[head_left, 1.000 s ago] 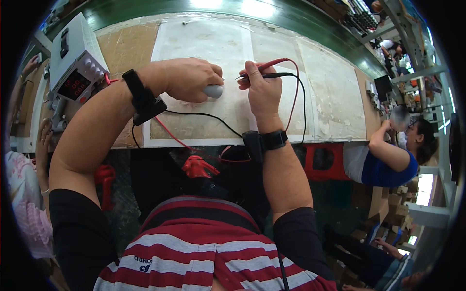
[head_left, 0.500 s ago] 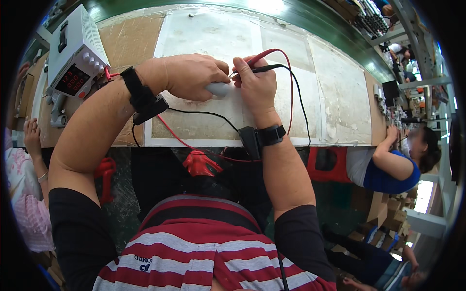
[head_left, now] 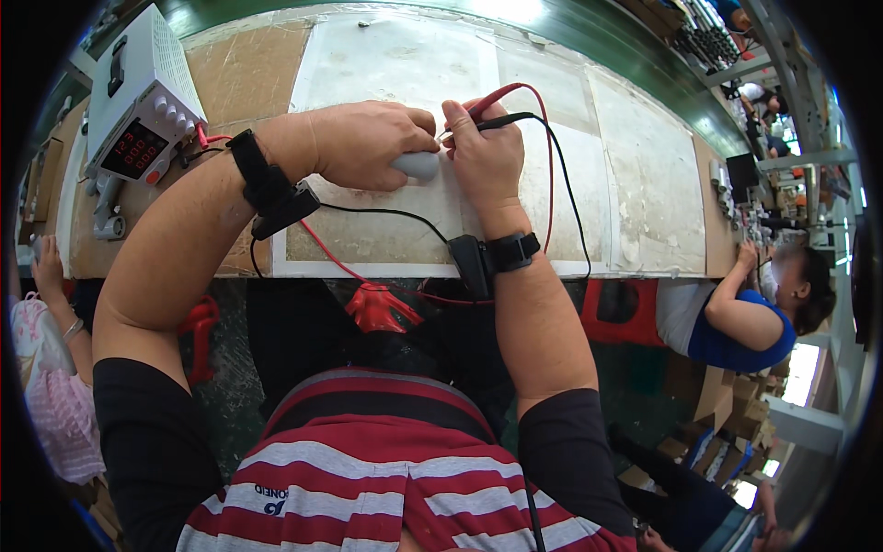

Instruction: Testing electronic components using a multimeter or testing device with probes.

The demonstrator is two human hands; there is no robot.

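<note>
My left hand (head_left: 368, 145) is closed around a smooth, rounded grey piece (head_left: 418, 166); its other end is hidden in the palm. My right hand (head_left: 489, 170) pinches two test probes together, a red probe (head_left: 495, 96) and a black probe (head_left: 499, 121). Their metal tips point left and meet the fingertips of my left hand just above the grey piece. Whether the tips touch the piece cannot be made out. A red lead (head_left: 550, 184) and a black lead (head_left: 572, 184) loop from the probes down the right side of my wrist.
A white bench power supply (head_left: 147, 101) with a red lit display stands at the back left. The worktable (head_left: 644, 184) has a pale, worn covering. One co-worker (head_left: 55, 368) sits at the left, another (head_left: 745, 317) at the right. Red stools (head_left: 624, 313) stand below the table edge.
The grey piece shows a little more beyond my left fingers, and the probes have shifted slightly. At the left, the co-worker's hand has moved and now holds a small object.
</note>
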